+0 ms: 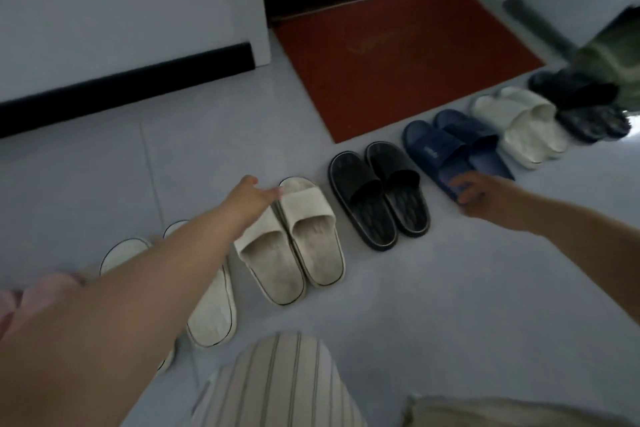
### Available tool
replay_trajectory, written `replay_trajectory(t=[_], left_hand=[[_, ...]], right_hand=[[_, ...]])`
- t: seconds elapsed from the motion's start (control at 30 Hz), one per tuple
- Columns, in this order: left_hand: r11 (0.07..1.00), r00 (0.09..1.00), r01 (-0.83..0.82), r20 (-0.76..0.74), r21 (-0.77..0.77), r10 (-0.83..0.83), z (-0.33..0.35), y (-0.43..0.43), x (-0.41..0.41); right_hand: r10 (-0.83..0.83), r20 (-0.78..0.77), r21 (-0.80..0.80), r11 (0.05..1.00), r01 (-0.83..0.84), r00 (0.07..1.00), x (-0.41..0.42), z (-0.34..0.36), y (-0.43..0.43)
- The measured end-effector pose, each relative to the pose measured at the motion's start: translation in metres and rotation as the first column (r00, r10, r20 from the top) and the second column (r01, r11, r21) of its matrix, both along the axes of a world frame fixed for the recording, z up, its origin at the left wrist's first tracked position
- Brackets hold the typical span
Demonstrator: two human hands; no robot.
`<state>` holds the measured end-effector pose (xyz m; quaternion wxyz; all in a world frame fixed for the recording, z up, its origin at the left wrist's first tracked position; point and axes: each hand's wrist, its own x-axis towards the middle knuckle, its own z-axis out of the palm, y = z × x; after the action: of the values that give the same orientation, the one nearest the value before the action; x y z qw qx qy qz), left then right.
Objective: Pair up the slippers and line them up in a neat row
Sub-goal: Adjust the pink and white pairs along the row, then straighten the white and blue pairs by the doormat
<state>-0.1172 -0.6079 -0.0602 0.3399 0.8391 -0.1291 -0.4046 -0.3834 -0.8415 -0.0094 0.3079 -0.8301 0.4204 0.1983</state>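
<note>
Slipper pairs stand in a slanted row on the pale floor. From left: a cream pair (211, 308) partly hidden under my left forearm, a beige pair (304, 246), a black pair (381, 194), a navy pair (450, 146), a white pair (519, 125) and a dark pair (585, 107). My left hand (252, 194) rests on the toe end of the beige pair, fingers touching its strap. My right hand (472, 192) grips the heel end of the near navy slipper.
A red doormat (398, 59) lies before a dark doorway beyond the row. A white wall with a black skirting board (121, 87) runs at the left. A green object (613, 55) is at the far right. My striped trouser knee (284, 385) is at the bottom.
</note>
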Motion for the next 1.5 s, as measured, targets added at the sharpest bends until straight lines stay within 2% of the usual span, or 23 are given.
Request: replay_trajectory(t=[0.13, 0.27, 0.37, 0.5, 0.63, 0.7, 0.8, 0.93, 1.13, 1.3, 1.4, 1.5], left_hand=[[0.988, 0.997, 0.054, -0.045, -0.142, -0.061, -0.006, -0.044, -0.037], [0.973, 0.994, 0.11, 0.002, -0.205, -0.112, -0.044, -0.083, -0.059], [0.975, 0.987, 0.143, 0.091, -0.173, -0.129, -0.08, -0.11, -0.07], [0.988, 0.97, 0.142, 0.209, -0.058, -0.127, -0.121, -0.149, -0.086], [0.998, 0.987, 0.055, 0.154, -0.009, -0.052, -0.14, -0.168, -0.082], [0.999, 0.993, -0.025, 0.113, -0.037, 0.029, -0.14, -0.168, -0.08], [0.996, 0.993, -0.074, 0.094, 0.049, 0.07, -0.134, -0.166, -0.091], [0.981, 0.988, -0.094, 0.135, 0.17, 0.071, -0.123, -0.18, -0.105], [0.964, 0.98, 0.006, 0.189, 0.267, -0.058, -0.123, -0.206, -0.107], [0.975, 0.954, -0.101, 0.298, 0.197, 0.039, -0.124, -0.196, -0.117], [0.969, 0.924, -0.187, 0.363, 0.162, 0.118, -0.121, -0.201, -0.135], [0.99, 0.875, -0.133, 0.474, 0.052, 0.092, -0.115, -0.233, -0.159]], right_hand=[[0.115, -0.106, 0.002, 0.993, -0.115, 0.988, -0.011, 0.02, -0.013], [0.275, -0.068, -0.004, 0.961, -0.276, 0.959, 0.015, -0.028, -0.048], [0.394, -0.007, -0.028, 0.918, -0.394, 0.919, 0.039, -0.082, -0.08], [0.363, 0.092, 0.071, 0.926, -0.37, 0.927, 0.059, -0.141, -0.131], [0.408, 0.165, 0.206, 0.876, -0.436, 0.898, 0.072, -0.177, -0.166], [0.426, 0.244, 0.2, 0.857, -0.475, 0.871, 0.078, -0.186, -0.174], [0.443, 0.312, 0.225, 0.825, -0.518, 0.841, 0.084, -0.189, -0.179], [0.432, 0.318, 0.184, 0.845, -0.502, 0.844, 0.076, -0.189, -0.175], [0.42, 0.31, 0.186, 0.853, -0.487, 0.853, 0.06, -0.199, -0.171], [0.345, 0.334, 0.336, 0.826, -0.453, 0.877, 0.048, -0.188, -0.177], [0.239, 0.359, 0.327, 0.873, -0.361, 0.902, 0.025, -0.17, -0.196], [0.145, 0.378, 0.215, 0.947, -0.239, 0.914, -0.014, -0.163, -0.224]])
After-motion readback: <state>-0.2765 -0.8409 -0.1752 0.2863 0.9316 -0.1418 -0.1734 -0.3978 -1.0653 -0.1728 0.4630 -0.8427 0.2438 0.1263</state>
